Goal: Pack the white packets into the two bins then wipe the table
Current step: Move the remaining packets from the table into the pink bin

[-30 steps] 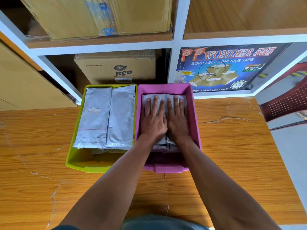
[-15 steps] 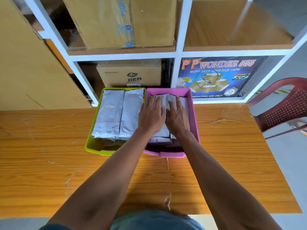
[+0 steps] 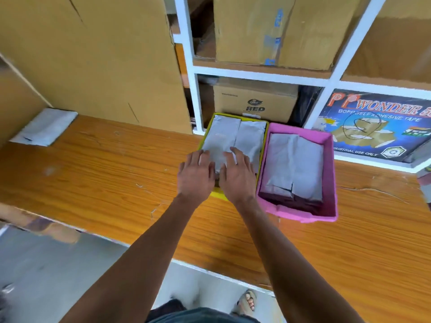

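Note:
Two bins stand side by side at the back of the wooden table (image 3: 116, 173). The yellow-green bin (image 3: 218, 195) on the left holds white packets (image 3: 227, 134). The pink bin (image 3: 331, 173) on the right holds more white packets (image 3: 296, 164), uncovered. My left hand (image 3: 194, 177) and my right hand (image 3: 238, 177) lie side by side over the near end of the yellow-green bin, fingers stretched out flat on its packets. A folded white cloth (image 3: 44, 127) lies at the table's far left.
White shelving behind the table holds cardboard boxes (image 3: 254, 103) and a blue adhesive tape carton (image 3: 373, 127). A large flat cardboard sheet (image 3: 98, 61) leans at the back left. The table's near edge (image 3: 210, 269) runs diagonally, with grey floor below it.
Both hands have left the pink bin's packets and moved left onto the packets in the yellow-green bin. The view has swung to the left, so the white cloth now shows.

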`<state>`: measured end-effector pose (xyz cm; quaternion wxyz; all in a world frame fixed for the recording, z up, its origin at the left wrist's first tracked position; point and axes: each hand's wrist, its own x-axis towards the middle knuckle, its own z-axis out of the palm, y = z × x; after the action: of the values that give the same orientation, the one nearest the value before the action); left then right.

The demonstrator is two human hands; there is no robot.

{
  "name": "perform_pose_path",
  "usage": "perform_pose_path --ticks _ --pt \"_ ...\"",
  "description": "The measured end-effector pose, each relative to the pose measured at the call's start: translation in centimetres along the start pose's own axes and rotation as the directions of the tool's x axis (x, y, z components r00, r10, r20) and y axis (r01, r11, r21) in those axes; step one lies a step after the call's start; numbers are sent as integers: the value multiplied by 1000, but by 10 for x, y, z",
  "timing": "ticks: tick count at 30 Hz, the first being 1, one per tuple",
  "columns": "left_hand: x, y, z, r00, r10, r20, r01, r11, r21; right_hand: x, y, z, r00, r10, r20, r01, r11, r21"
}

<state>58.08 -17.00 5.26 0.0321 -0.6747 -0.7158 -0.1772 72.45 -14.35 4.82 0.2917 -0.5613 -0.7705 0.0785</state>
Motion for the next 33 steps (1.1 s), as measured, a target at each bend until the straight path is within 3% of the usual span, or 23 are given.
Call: perform_pose_path --ticks 4,8,17,25,33 --pt "-30 -66 -12 990 -115 -85 113 993 -22 -16 -61 31 991 -130 9 130 991 1" --pt "-73 -143 -26 971 -229 -63 230 973 4 -40 -126 78 982 -182 54 181 983 21" --pt "-188 -312 -52 881 -474 -18 474 881 -1 -85 -266 198 909 -283 306 249 957 147" --pt "-257 -417 -71 710 -703 -36 702 711 -33 -97 -371 272 818 -445 365 392 895 214" --pt "-255 -511 -81 568 -823 6 823 568 25 -69 -459 353 733 -572 368 476 818 323"
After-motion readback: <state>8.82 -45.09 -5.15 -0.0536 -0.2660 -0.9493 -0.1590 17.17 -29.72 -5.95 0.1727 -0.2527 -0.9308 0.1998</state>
